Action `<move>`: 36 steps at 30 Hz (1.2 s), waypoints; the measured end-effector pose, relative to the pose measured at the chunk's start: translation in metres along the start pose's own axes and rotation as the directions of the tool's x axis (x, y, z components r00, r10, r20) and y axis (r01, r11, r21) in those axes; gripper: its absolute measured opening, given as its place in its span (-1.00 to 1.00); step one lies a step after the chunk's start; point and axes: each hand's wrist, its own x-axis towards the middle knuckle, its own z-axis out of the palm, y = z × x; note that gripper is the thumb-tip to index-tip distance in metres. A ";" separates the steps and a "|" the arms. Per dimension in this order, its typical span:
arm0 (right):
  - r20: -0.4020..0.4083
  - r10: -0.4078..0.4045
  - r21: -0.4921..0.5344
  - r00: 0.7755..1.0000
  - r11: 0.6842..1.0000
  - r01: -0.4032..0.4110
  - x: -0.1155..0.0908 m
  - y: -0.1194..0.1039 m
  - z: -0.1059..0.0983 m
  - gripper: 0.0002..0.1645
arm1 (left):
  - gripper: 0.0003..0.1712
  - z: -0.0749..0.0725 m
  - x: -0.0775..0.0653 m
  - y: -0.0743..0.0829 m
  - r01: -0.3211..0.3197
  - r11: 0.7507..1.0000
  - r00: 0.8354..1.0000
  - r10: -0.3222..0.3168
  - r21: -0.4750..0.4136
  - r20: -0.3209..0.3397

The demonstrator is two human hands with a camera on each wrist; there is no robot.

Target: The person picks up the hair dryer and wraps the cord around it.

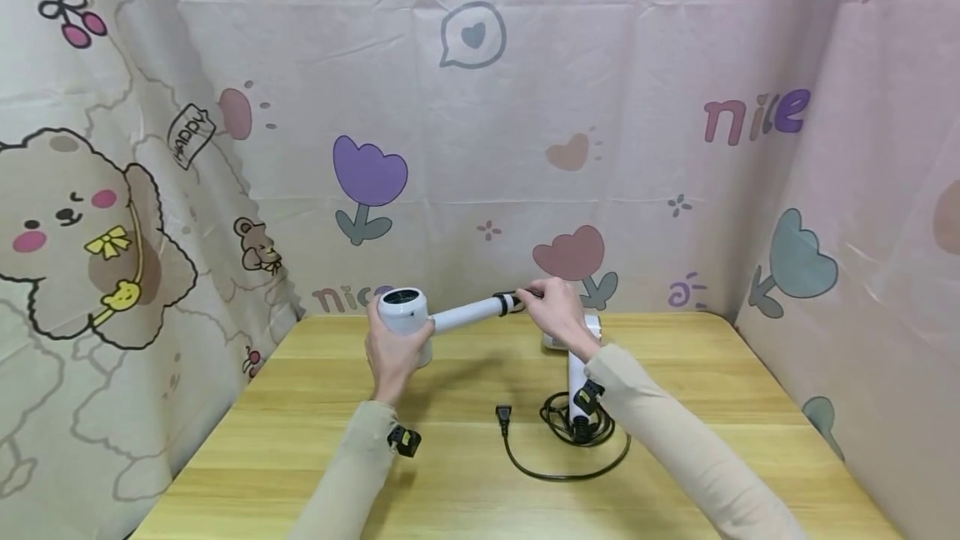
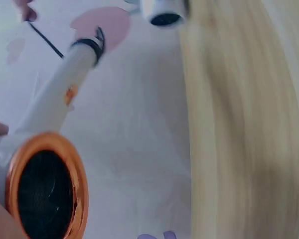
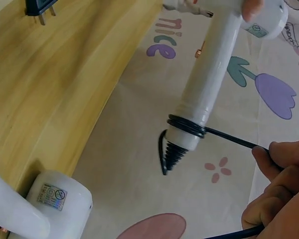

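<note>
My left hand (image 1: 392, 355) grips a white hair dryer (image 1: 468, 315) by its head, lifted above the table, with the handle pointing right. The left wrist view shows the copper-coloured ring (image 2: 79, 184) around its dark grille. Black cord (image 3: 187, 125) is wrapped in several turns round the handle's end, near the ribbed strain relief (image 3: 175, 154). Pinched in the fingers of my right hand (image 1: 558, 311) is a taut stretch of that cord. In the right wrist view, this hand (image 3: 284, 184) is apart from the handle, and more cord leaves it below.
A second white hair dryer (image 1: 576, 373) lies on the wooden table (image 1: 300, 440), beneath my right forearm. Its black cord (image 1: 566, 477) is coiled round the handle end, and the plug (image 1: 503, 415) lies to the left. Printed cloth (image 1: 480, 123) hangs behind and at the sides.
</note>
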 end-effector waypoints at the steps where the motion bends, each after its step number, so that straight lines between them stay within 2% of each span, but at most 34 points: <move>1: -0.001 0.000 0.013 1.000 1.000 0.000 -0.001 -0.001 0.000 -0.71 | 0.02 0.000 0.000 0.001 0.015 1.000 1.000 -0.015 -0.002 -0.026; 6: 0.007 -0.043 0.032 0.999 0.999 0.043 -0.008 -0.001 -0.001 -0.67 | -0.02 0.003 0.002 0.002 0.054 0.997 0.991 -0.061 -0.059 -0.120; 8: 0.023 -0.053 0.039 0.998 0.998 0.052 -0.013 0.001 0.000 -0.63 | -0.04 0.005 0.003 0.002 0.069 0.993 0.988 -0.080 -0.093 -0.128; 10: 0.036 -0.058 0.050 0.998 0.997 0.056 -0.017 0.004 0.001 -0.61 | -0.05 0.006 0.003 0.002 0.109 0.984 0.984 -0.126 -0.138 -0.123; 12: 0.053 -0.057 0.064 0.997 0.997 0.053 -0.020 0.006 0.002 -0.60 | -0.05 0.005 0.004 0.003 0.172 0.967 0.975 -0.194 -0.186 -0.106; 15: 0.070 -0.078 0.057 0.995 0.996 0.074 -0.021 0.008 0.004 -0.59 | -0.03 0.003 0.008 0.003 0.268 0.924 0.953 -0.296 -0.273 -0.067; 18: 0.089 -0.108 0.053 0.990 0.993 0.104 -0.021 0.009 0.005 -0.59 | -0.05 0.001 0.011 0.003 0.352 0.861 0.926 -0.377 -0.368 0.002; 20: 0.111 -0.120 0.069 0.987 0.991 0.113 -0.020 0.011 0.005 -0.60 | -0.07 0.000 0.012 0.001 0.409 0.805 0.902 -0.429 -0.430 0.055; 23: 0.182 -0.115 0.153 0.977 0.984 0.087 -0.019 0.019 0.007 -0.60 | -0.12 0.000 0.013 -0.004 0.495 0.703 0.855 -0.498 -0.512 0.142; 27: 0.333 -0.111 0.339 0.936 0.941 -0.009 -0.016 0.035 0.009 -0.60 | -0.14 -0.001 0.011 -0.009 0.599 0.577 0.783 -0.565 -0.555 0.258; 30: 0.437 -0.111 0.435 0.893 0.895 -0.102 -0.013 0.046 0.006 -0.58 | -0.15 -0.002 0.010 -0.010 0.664 0.503 0.731 -0.593 -0.553 0.338; 31: 0.460 -0.109 0.443 0.881 0.888 -0.121 -0.012 0.049 0.004 -0.58 | -0.15 -0.002 0.010 -0.010 0.682 0.484 0.715 -0.598 -0.548 0.362; 33: 0.487 -0.079 0.442 0.870 0.881 -0.167 -0.008 0.055 0.001 -0.58 | -0.15 -0.002 0.011 -0.009 0.706 0.452 0.695 -0.592 -0.545 0.409; 36: 0.478 -0.007 0.397 0.878 0.894 -0.208 -0.002 0.062 -0.003 -0.58 | -0.15 -0.001 0.012 -0.006 0.731 0.434 0.675 -0.569 -0.526 0.470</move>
